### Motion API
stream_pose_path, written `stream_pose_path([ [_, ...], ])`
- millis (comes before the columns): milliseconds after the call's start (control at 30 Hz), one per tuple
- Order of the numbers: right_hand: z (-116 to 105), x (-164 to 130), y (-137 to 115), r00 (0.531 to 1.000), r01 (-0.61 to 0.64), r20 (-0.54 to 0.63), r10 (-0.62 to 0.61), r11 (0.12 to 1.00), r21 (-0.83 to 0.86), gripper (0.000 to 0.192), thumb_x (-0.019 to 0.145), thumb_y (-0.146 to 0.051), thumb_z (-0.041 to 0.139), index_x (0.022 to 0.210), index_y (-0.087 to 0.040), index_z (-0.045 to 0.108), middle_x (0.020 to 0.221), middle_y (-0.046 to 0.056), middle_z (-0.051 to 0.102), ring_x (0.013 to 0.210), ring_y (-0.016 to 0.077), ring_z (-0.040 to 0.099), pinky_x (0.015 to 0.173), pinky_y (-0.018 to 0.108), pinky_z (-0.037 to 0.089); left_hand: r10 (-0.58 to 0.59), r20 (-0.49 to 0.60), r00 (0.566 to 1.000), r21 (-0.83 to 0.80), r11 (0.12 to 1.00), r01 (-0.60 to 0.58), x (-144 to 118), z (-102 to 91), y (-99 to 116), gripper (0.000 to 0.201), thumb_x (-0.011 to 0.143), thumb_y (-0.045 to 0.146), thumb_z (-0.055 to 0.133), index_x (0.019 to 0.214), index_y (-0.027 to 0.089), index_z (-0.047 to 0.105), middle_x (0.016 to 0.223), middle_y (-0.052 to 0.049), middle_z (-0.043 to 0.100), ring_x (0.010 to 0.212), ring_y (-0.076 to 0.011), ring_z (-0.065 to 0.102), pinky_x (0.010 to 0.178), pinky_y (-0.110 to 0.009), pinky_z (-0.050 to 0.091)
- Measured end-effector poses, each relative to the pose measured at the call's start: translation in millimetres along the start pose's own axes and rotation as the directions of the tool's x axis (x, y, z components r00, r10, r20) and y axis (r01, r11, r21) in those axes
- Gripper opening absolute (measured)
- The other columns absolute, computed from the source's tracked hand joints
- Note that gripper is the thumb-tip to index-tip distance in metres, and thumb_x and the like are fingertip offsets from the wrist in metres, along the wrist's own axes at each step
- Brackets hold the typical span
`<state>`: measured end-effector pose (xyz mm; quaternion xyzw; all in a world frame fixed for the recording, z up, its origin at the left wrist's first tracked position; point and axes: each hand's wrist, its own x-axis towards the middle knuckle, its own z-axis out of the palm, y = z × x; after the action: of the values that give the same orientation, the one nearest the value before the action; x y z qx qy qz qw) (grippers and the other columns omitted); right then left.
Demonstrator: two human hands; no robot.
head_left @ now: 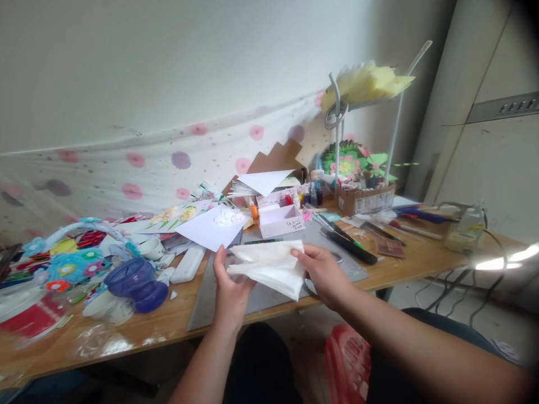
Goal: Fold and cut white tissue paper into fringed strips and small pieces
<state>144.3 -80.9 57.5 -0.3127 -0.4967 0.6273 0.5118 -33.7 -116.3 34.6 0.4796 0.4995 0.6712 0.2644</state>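
A folded white paper napkin (269, 266), in several thin layers, is held up between my two hands over the grey cutting mat (261, 303). My right hand (322, 274) pinches its right edge, thumb on top and fingers behind. At the left end is my left hand (232, 289), its thumb raised beside the napkin and its fingers partly hidden behind the layers. The layers spread apart toward the left side. Just beyond the napkin stand a small white box (281, 224) with handwriting and a white sheet (206, 227) bearing a heap of small white pieces (229, 217).
Left on the wooden table are a purple pot (137, 283), a white cup (108, 307) and a blue flowered basket (76, 264). Small paint bottles (309, 195) line the back. A black-handled tool (351, 247) lies right, near a cardboard box (366, 199) of craft supplies.
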Motion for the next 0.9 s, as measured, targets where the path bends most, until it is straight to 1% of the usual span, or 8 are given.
stream_pose_path([
  [100,2,-1,0,0.997,-0.071,-0.031,0.076,0.987,0.143,0.019,0.071,-0.036,0.059,0.075,-0.017,0.063,0.064,0.002,0.066,0.052,0.0153,0.056,0.050,0.025,0.041,-0.249,0.273,0.929,-0.426,0.835,0.349,-6,-4.4,4,0.102,0.053,0.051,0.075,0.135,0.045,0.015,0.141,-0.008,0.032,0.122,-0.0338,0.040,0.093,-0.049,0.039],
  [233,2,-1,-4,0.982,-0.148,-0.078,0.173,0.955,0.257,0.014,0.069,-0.030,0.061,0.077,-0.018,0.061,0.067,0.003,0.069,0.058,0.0191,0.062,0.054,0.029,0.047,-0.287,0.418,0.862,-0.579,0.647,0.496,-9,-13.1,10,0.083,0.059,0.066,0.060,0.131,0.036,0.033,0.134,-0.008,0.046,0.119,-0.0329,0.045,0.090,-0.046,0.042],
  [333,4,2,-6,0.972,-0.183,-0.094,0.216,0.944,0.274,0.014,0.069,-0.026,0.061,0.080,-0.018,0.061,0.070,0.004,0.070,0.063,0.0208,0.065,0.056,0.030,0.050,-0.344,0.426,0.836,-0.513,0.670,0.537,-4,-19.4,9,0.063,0.073,0.046,0.062,0.129,0.028,0.041,0.126,-0.009,0.054,0.115,-0.0298,0.049,0.090,-0.043,0.043],
  [467,10,6,2,0.973,-0.196,-0.076,0.217,0.956,0.218,0.013,0.071,-0.026,0.060,0.080,-0.017,0.060,0.072,0.005,0.070,0.060,0.0201,0.065,0.057,0.031,0.050,-0.423,0.382,0.822,-0.335,0.765,0.550,4,-26.2,0,0.053,0.069,0.020,0.069,0.119,0.017,0.051,0.109,-0.013,0.064,0.102,-0.0291,0.059,0.086,-0.041,0.046],
  [600,16,18,11,0.991,-0.130,-0.010,0.131,0.987,0.092,0.020,0.074,-0.035,0.060,0.080,-0.016,0.062,0.069,0.006,0.069,0.059,0.0200,0.064,0.056,0.031,0.049,-0.399,0.328,0.856,-0.178,0.864,0.471,19,-30.1,-4,0.043,0.065,0.023,0.072,0.104,0.011,0.059,0.094,-0.013,0.069,0.085,-0.0273,0.064,0.079,-0.040,0.049],
  [733,20,43,4,0.997,0.050,0.069,-0.045,0.996,-0.079,0.020,0.070,-0.037,0.065,0.074,-0.018,0.066,0.067,0.002,0.068,0.065,0.0198,0.062,0.065,0.031,0.048,-0.132,0.183,0.974,0.095,0.989,0.116,47,-39.5,11,0.031,0.065,0.029,0.069,0.090,0.012,0.064,0.083,-0.007,0.069,0.077,-0.0225,0.063,0.072,-0.034,0.049],
  [800,21,55,-1,0.984,0.156,0.113,-0.139,0.975,-0.157,0.013,0.067,-0.032,0.067,0.072,-0.021,0.068,0.073,0.000,0.068,0.075,0.0191,0.061,0.076,0.031,0.045,-0.052,0.140,0.989,0.197,0.980,0.024,59,-48.9,22,0.020,0.061,0.023,0.070,0.078,0.014,0.065,0.072,-0.002,0.066,0.071,-0.0195,0.061,0.068,-0.028,0.046],
  [900,19,62,4,0.956,0.247,0.219,-0.194,0.936,-0.250,0.011,0.065,-0.024,0.067,0.076,-0.023,0.070,0.082,0.000,0.070,0.086,0.0196,0.060,0.085,0.032,0.041,0.117,0.250,0.961,0.426,0.878,-0.218,62,-65.7,26,0.020,0.063,0.017,0.063,0.083,0.019,0.065,0.077,0.000,0.066,0.073,-0.0184,0.059,0.066,-0.025,0.044],
])
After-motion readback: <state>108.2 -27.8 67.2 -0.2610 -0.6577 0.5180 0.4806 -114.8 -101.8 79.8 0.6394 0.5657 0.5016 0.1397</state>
